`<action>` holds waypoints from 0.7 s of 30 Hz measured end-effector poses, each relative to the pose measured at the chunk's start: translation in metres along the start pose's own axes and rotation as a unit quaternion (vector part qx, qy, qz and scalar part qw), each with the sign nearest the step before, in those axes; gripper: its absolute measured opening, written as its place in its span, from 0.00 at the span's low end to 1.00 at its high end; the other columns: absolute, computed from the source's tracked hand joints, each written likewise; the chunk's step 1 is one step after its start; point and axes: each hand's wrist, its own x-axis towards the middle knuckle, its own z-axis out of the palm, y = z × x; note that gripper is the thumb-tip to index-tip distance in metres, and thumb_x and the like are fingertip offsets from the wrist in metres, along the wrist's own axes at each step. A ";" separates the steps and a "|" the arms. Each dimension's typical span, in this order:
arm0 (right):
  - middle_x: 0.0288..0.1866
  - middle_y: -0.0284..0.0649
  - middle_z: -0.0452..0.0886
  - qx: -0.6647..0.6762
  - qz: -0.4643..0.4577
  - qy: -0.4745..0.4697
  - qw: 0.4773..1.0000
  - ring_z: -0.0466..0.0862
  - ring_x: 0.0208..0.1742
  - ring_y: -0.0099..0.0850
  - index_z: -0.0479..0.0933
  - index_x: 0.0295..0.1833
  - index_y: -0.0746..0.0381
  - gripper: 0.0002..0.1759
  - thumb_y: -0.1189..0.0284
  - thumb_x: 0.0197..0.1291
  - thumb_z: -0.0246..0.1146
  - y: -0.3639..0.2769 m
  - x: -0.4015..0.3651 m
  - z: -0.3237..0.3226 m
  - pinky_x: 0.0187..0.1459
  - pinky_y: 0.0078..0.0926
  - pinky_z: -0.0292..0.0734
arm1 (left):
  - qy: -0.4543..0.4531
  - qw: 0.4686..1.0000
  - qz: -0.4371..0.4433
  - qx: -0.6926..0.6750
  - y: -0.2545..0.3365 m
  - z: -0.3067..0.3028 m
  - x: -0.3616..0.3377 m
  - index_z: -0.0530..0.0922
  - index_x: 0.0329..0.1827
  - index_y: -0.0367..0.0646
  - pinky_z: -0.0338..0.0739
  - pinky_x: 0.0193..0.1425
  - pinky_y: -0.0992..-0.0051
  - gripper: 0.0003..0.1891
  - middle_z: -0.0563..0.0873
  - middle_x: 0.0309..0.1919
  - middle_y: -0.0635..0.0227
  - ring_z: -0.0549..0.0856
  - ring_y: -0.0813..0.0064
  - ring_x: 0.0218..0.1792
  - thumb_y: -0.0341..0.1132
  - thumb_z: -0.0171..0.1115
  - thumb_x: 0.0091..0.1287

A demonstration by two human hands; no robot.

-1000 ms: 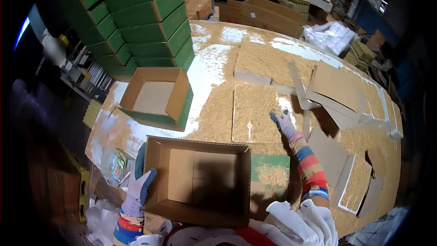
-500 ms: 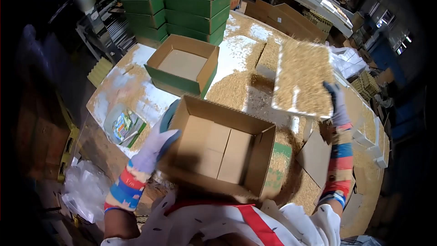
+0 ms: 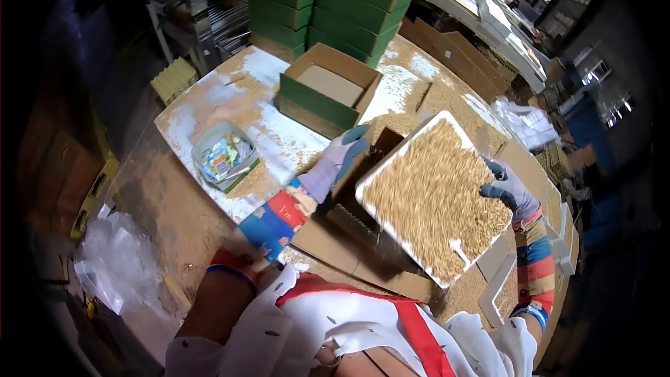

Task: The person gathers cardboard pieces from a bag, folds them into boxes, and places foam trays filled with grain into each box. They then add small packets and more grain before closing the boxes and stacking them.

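Note:
My right hand grips the right edge of a white foam tray, its fingers curled over onto the loose tan husks that cover it. The tray is tilted and hangs over an open cardboard box, hiding much of it. My left hand is closed on the box's far left wall, near its upper corner. Just beyond that hand stands another open box, green outside and brown inside. Both my hands wear grey-blue gloves.
Tall stacks of green boxes stand at the back. A clear tub with colourful packets sits on the husk-strewn table, left. More white trays lie along the right edge. Crumpled plastic lies lower left.
The tray has come left and toward me, from beyond the box to above it. The box has tipped and turned, and my left hand has moved right with it.

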 end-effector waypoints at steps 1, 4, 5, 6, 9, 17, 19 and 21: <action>0.62 0.38 0.76 0.006 0.001 -0.048 0.999 0.73 0.61 0.25 0.68 0.68 0.68 0.40 0.70 0.47 0.72 -0.007 0.006 0.008 0.62 0.22 0.67 | 0.007 1.000 0.002 0.003 -0.003 0.001 0.002 0.66 0.70 0.38 0.65 0.67 0.79 0.29 0.74 0.64 0.64 0.71 0.77 0.63 0.35 0.62 0.68; 0.61 0.38 0.76 -0.068 0.111 -0.095 0.987 0.74 0.60 0.25 0.67 0.69 0.68 0.38 0.72 0.51 0.71 0.011 0.036 0.013 0.61 0.23 0.68 | 0.016 0.994 -0.037 -0.097 -0.005 0.012 -0.003 0.67 0.68 0.38 0.74 0.58 0.80 0.27 0.80 0.56 0.64 0.80 0.77 0.52 0.34 0.63 0.67; 0.62 0.38 0.76 -0.013 0.127 -0.099 0.987 0.73 0.59 0.25 0.66 0.70 0.66 0.38 0.72 0.52 0.71 0.007 0.041 0.026 0.59 0.23 0.69 | 0.013 0.996 -0.013 -0.084 -0.008 0.010 -0.003 0.68 0.68 0.38 0.75 0.56 0.80 0.26 0.81 0.54 0.64 0.80 0.77 0.50 0.34 0.63 0.68; 0.63 0.38 0.75 -0.098 0.143 -0.061 0.983 0.73 0.61 0.26 0.64 0.71 0.66 0.41 0.67 0.52 0.72 0.023 0.047 0.026 0.61 0.24 0.68 | 0.012 0.997 0.010 -0.071 -0.012 0.006 -0.002 0.69 0.67 0.38 0.76 0.55 0.81 0.25 0.82 0.53 0.64 0.81 0.78 0.48 0.35 0.63 0.68; 0.65 0.37 0.73 -0.052 0.099 -0.120 0.986 0.72 0.62 0.26 0.63 0.72 0.66 0.45 0.61 0.51 0.74 0.090 0.075 0.023 0.64 0.25 0.64 | 0.026 0.999 0.020 0.036 -0.013 0.016 0.004 0.73 0.64 0.38 0.75 0.53 0.80 0.22 0.83 0.52 0.65 0.80 0.79 0.47 0.34 0.62 0.67; 0.52 0.48 0.79 -0.581 -0.214 0.103 0.778 0.80 0.51 0.45 0.78 0.55 0.59 0.25 0.71 0.47 0.70 0.059 0.049 0.092 0.51 0.35 0.76 | 0.060 0.984 0.039 0.162 -0.024 0.020 0.012 0.74 0.62 0.35 0.73 0.58 0.75 0.21 0.84 0.51 0.62 0.80 0.73 0.50 0.34 0.61 0.67; 0.50 0.46 0.78 -0.610 -0.089 0.094 0.782 0.80 0.49 0.43 0.79 0.45 0.60 0.19 0.68 0.45 0.72 0.008 0.026 0.123 0.49 0.39 0.75 | 0.004 0.994 0.025 0.109 0.002 0.016 -0.003 0.74 0.61 0.35 0.73 0.59 0.75 0.22 0.84 0.51 0.62 0.80 0.72 0.51 0.36 0.62 0.67; 0.39 0.47 0.81 -0.524 0.069 -0.036 0.848 0.83 0.42 0.42 0.78 0.40 0.59 0.21 0.60 0.42 0.74 -0.004 0.009 0.126 0.45 0.39 0.77 | 0.056 0.971 0.106 0.209 -0.004 -0.034 -0.008 0.77 0.58 0.37 0.73 0.59 0.72 0.22 0.85 0.49 0.57 0.82 0.65 0.50 0.41 0.62 0.66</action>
